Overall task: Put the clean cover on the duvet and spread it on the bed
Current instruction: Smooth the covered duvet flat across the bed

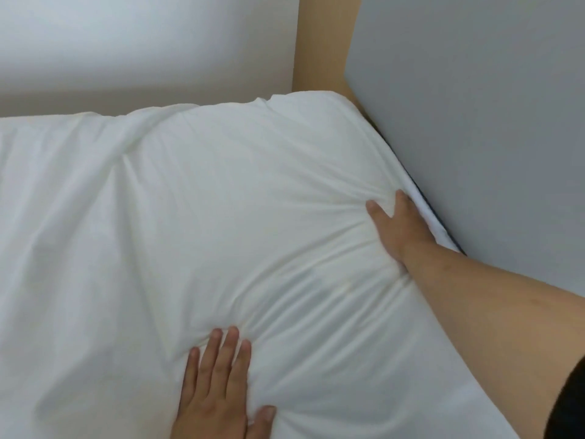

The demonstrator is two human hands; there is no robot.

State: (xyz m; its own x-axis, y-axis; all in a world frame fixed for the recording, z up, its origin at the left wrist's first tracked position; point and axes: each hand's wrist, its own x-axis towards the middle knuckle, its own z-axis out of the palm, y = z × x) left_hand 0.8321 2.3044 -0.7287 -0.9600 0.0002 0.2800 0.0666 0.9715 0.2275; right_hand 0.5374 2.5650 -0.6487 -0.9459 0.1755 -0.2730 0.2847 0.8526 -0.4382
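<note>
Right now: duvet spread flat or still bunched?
Spread but wrinkled: the duvet covers the bed, creases fanning between left hand and right hand pressing it.

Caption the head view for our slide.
Both hands, left hand and right hand, press flat on the white duvet near the wall.

One head-worn camera looks steeply down, close over the bed (158, 248), facing its far corner by the headboard (323, 42).
</note>
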